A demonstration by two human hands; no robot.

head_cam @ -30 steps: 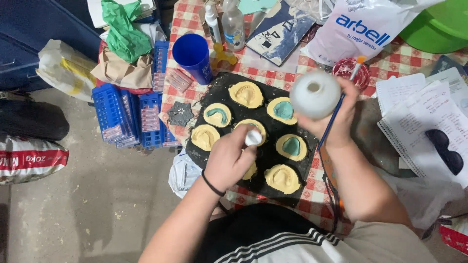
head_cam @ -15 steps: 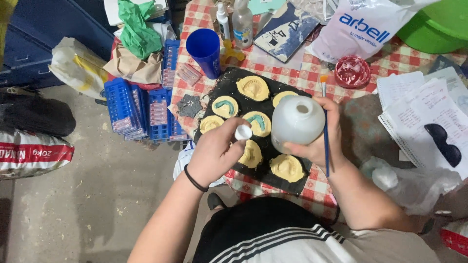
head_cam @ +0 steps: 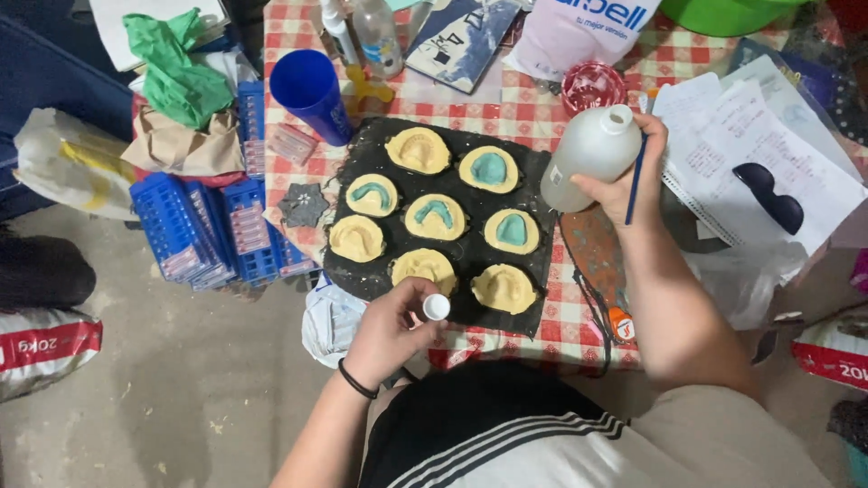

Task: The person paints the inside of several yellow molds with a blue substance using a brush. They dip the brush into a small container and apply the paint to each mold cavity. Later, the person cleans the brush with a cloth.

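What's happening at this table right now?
A person sits at a checked-cloth table. The right hand holds an uncapped white plastic bottle, tilted, along with a thin blue brush. The left hand holds the small white cap near the table's front edge. Between the hands lies a black mat carrying seven yellow dental moulds, four of them with green-blue filling. A blue cup stands at the mat's far left corner.
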